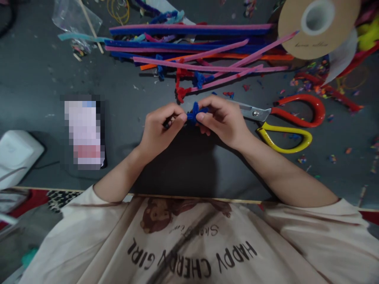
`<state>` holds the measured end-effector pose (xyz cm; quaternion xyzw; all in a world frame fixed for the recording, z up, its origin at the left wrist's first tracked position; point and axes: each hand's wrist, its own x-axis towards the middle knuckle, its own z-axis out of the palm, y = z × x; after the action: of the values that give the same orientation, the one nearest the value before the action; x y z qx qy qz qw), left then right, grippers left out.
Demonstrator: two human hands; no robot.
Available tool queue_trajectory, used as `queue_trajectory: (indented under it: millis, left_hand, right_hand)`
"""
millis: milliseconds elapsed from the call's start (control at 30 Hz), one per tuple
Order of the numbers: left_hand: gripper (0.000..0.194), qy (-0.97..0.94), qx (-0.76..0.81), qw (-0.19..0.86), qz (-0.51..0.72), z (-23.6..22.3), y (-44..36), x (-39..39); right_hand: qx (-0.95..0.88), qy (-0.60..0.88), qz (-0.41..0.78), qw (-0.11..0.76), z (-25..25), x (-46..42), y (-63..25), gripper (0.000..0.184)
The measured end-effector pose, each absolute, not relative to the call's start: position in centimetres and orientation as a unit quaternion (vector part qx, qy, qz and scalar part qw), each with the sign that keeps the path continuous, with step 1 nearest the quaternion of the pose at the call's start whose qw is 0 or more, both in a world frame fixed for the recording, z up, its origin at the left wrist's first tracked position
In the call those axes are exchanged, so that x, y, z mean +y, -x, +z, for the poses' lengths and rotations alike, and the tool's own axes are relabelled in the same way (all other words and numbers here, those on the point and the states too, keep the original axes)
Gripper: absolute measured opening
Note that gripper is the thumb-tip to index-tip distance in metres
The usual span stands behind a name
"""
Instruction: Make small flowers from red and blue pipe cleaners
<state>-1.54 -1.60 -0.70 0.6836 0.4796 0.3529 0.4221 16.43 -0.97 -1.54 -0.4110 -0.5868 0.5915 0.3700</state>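
Between my two hands is a small twisted shape of blue pipe cleaner (194, 112), held above the dark table. My left hand (161, 128) pinches its left end between thumb and forefinger. On the other side, my right hand (223, 120) grips the shape's right part with thumb and fingers, which hide some of it. Just beyond my hands lie twisted red pipe cleaner pieces (181, 94) and another small blue twisted piece (200, 79). Scissors (255, 113) with one red and one yellow handle lie by my right hand, their blades partly hidden behind it.
Long pink pipe cleaners (213, 68), with blue and orange ones, lie across the back. A cardboard spool (290, 29) stands at the back right. On the left are a blurred-out phone (85, 134) and a white device (19, 154). Small coloured scraps dot the right side.
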Motion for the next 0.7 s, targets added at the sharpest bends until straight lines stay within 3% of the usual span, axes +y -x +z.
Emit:
queue_trajectory:
  millis: [167, 533, 700]
  left_hand:
    - [0.026, -0.693, 0.480, 0.393, 0.367, -0.84, 1.44, -1.41]
    - [0.022, -0.649, 0.460, 0.479, 0.372, -0.08, 0.98, -1.47]
    - [0.023, -0.646, 0.462, 0.474, 0.381, -0.44, 1.08, -1.53]
  right_hand:
    - [-0.628, 0.397, 0.543, 0.391, -1.74, -1.12, -16.30, 0.015]
    - [-0.718, 0.398, 0.429, 0.378, -1.53, -1.50, -16.37, 0.005]
    - [-0.681, 0.402, 0.477, 0.385, -1.36, -1.21, -16.49, 0.008]
